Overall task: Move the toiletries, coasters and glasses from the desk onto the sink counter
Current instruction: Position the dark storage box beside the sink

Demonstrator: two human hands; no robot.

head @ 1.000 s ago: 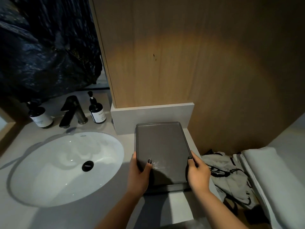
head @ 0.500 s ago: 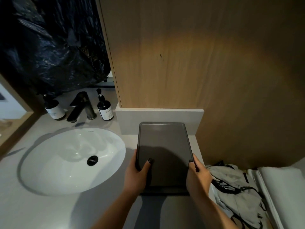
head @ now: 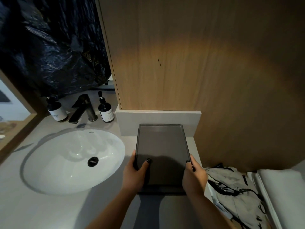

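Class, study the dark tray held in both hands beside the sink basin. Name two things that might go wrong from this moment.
1. The tray overhangs the near counter edge; if the left hand and right hand release early, it may tip off.
2. Pushed further back, it would likely hit the backsplash, which it already nears.

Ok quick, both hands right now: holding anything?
Left hand: grips the dark tray by its left edge.
Right hand: grips the same tray's right edge.
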